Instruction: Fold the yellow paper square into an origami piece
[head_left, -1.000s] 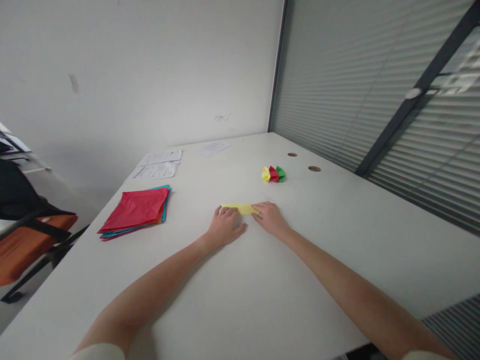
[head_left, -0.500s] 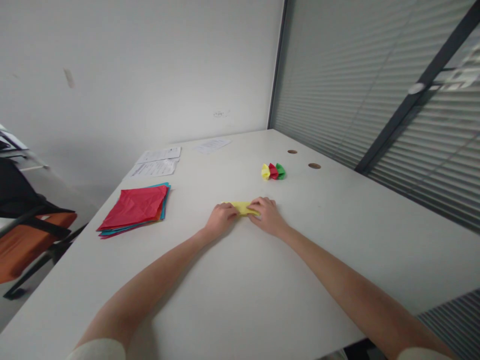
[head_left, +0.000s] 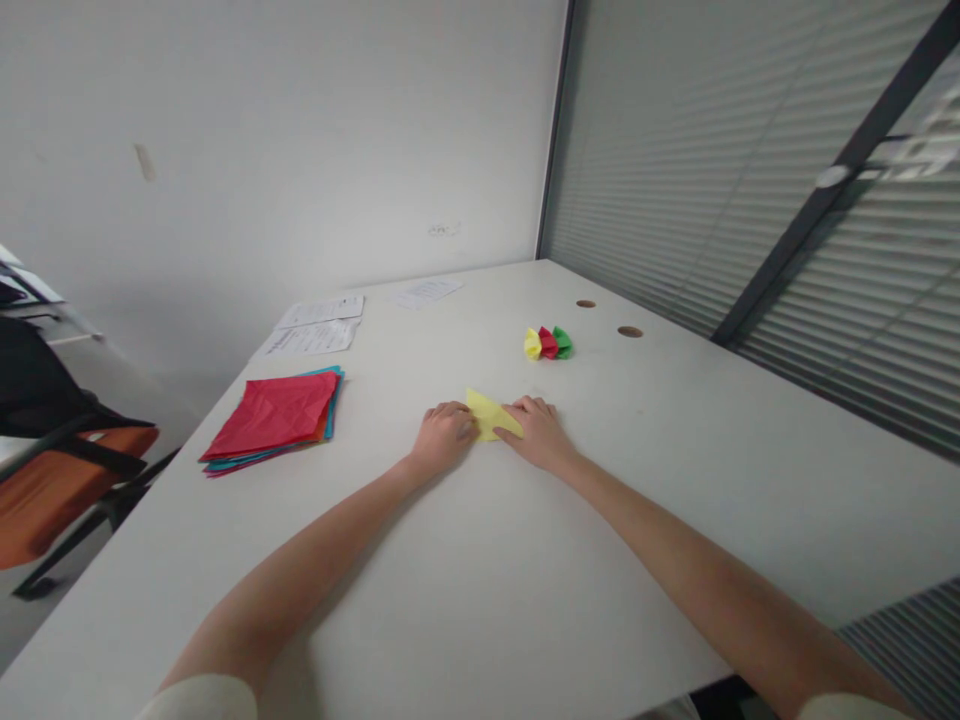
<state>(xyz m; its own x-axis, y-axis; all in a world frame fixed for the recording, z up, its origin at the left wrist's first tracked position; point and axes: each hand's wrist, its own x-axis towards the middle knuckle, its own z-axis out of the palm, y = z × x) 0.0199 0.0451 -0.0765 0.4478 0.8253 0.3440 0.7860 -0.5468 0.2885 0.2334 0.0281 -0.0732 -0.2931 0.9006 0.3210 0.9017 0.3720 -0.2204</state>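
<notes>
A small piece of folded yellow paper (head_left: 487, 416) lies between my two hands on the white table. My left hand (head_left: 444, 434) grips its left end with curled fingers. At the right end, my right hand (head_left: 537, 430) pinches the paper, thumb in front and fingers behind. A pointed corner of the paper sticks up near my left fingertips; the ends under my fingers are hidden. Beyond my right hand sit three small folded paper pieces, one yellow (head_left: 532, 344), one red (head_left: 548, 345) and one green (head_left: 562, 343), side by side and touching.
A stack of coloured paper sheets (head_left: 277, 412), red on top, lies at the left. Printed sheets (head_left: 315, 337) are behind it, with another (head_left: 429, 291) near the wall. Two round holes (head_left: 630, 331) pierce the table at the right. An orange chair (head_left: 75, 490) stands off the left edge.
The yellow paper was a flat narrow strip; now it shows a wider, angled shape with a corner pointing up. Both hands have stayed nearly in place, with their fingers shifted slightly.
</notes>
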